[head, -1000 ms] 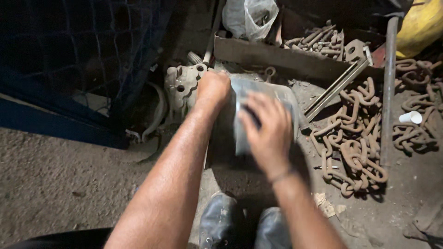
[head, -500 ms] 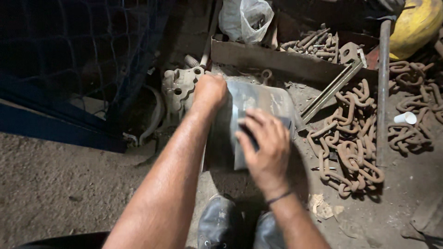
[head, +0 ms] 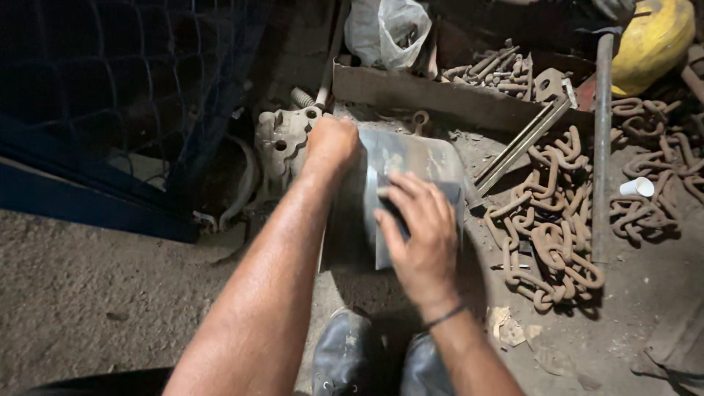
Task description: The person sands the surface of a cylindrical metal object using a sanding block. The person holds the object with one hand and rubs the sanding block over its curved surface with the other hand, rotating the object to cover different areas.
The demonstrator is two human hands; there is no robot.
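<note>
A curved grey sheet-metal piece stands on the dirt floor in front of me. My left hand grips its upper left edge with the fingers closed around it. My right hand lies flat on its front face, fingers spread and pressing something small and dark against the metal; what it is cannot be made out. My two black shoes show at the bottom, just below the piece.
A heavy rusty chain lies piled to the right, beside a long pipe and an angle bar. Behind are a tray of rusty bolts, a plastic bag, a cast flange and a yellow object. Blue mesh fencing stands left.
My right hand has slid down and slightly left across the metal face. The left hand keeps its grip on the top edge.
</note>
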